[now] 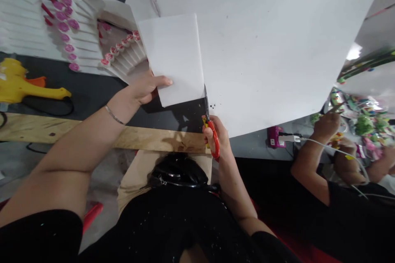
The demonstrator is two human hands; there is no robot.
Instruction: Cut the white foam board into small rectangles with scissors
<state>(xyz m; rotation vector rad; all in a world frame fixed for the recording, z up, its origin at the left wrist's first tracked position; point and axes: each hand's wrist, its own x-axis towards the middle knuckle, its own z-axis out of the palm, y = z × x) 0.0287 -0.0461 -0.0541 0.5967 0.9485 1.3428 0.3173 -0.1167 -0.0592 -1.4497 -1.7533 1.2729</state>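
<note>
My left hand (148, 87) grips a white stack of paper or card (174, 57) by its lower left corner, thumb on top and fingers underneath. My right hand (217, 133) is closed round the red and yellow handles of a pair of scissors (212, 135). Their dark blades point away from me and lie against the stack's lower right corner. Whether the blades are parted there is hard to make out. Beneath and to the right spreads a large white sheet (271, 49), with small dark specks near the blades.
Paper rolls with pink swirled ends (69, 24) and red-patterned rolls (121, 45) lie at left. A yellow glue gun (27, 84) with a black cord is at far left. A purple power adapter (275, 137) sits right, near a co-worker's arm (317, 144). A wooden plank (148, 139) edges the table.
</note>
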